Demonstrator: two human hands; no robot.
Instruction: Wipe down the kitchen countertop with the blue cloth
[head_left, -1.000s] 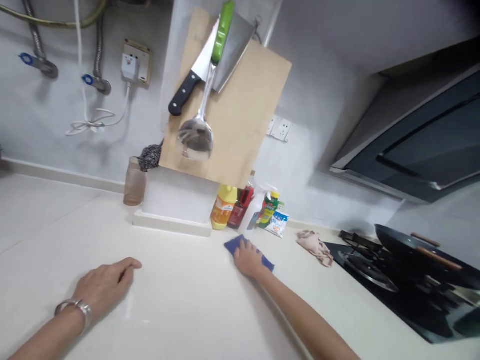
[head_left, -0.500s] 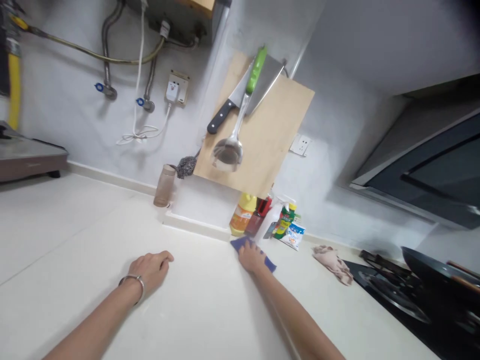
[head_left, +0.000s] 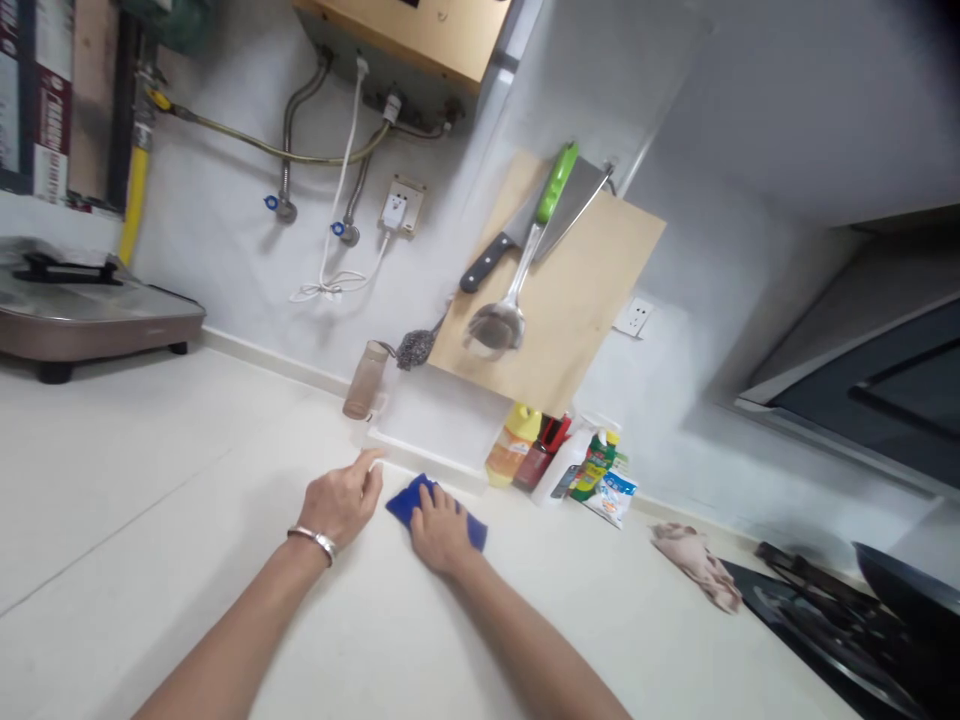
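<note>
Beneath my right hand [head_left: 441, 530] is a blue cloth [head_left: 403, 501], pressed against the white countertop [head_left: 360, 640]. The fingers spread over it, and its corners stick out on both sides. My left hand [head_left: 341, 500], with a silver bracelet at the wrist, is just left of the cloth near the raised ledge [head_left: 427, 465] at the wall. Its index finger points forward and the thumb is apart, while the other fingers curl under; nothing shows in it.
Against the wall stand a yellow-capped oil bottle [head_left: 514, 447], a red-topped bottle [head_left: 541, 455], a white bottle [head_left: 562, 468] and seasoning packs [head_left: 613, 497]. A brown cup [head_left: 366, 382] is at the left. A cutting board [head_left: 577, 290] hangs above. Rightward lie a crumpled rag [head_left: 697, 565] and a stove [head_left: 795, 620].
My right hand has slid the blue cloth leftward along the counter, away from the bottles. My left hand has moved forward toward the ledge, its index finger now extended. The view has shifted left.
</note>
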